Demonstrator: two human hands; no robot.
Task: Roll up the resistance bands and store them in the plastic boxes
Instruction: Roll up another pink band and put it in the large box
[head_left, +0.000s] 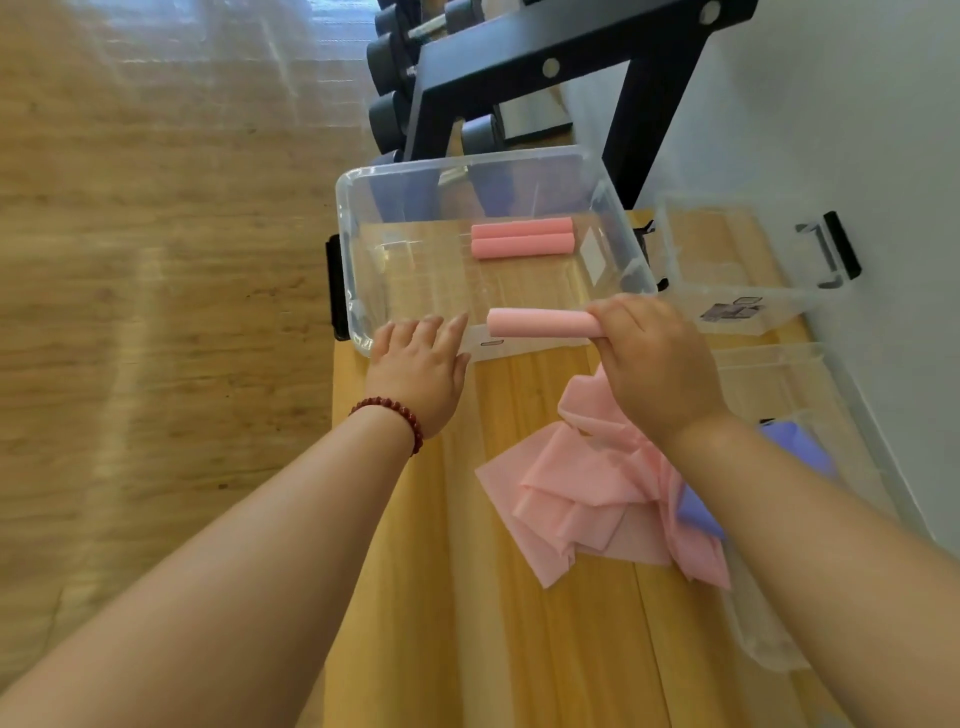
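Resistance bands in pink show in three places: two finished rolls lie side by side, touching, on the floor of the clear plastic box near its far wall; a third pink roll is held level at the box's near rim; and a loose pink heap sits crumpled on the wooden bench. The right hand is closed around the right end of the held roll, so that end is hidden inside the fist and only the left part sticks out. The left hand is spread, palm down, its fingertips at the near rim of the box; whether they press on it or only touch cannot be told. A dark red bead bracelet circles that wrist. The right forearm covers part of the heap and of a purple band beneath it, so their full extent is unclear. A second clear box stands to the right against the wall, and another clear container along the bench's right edge is hard to make out. A black dumbbell rack stands behind, cut off at the top.
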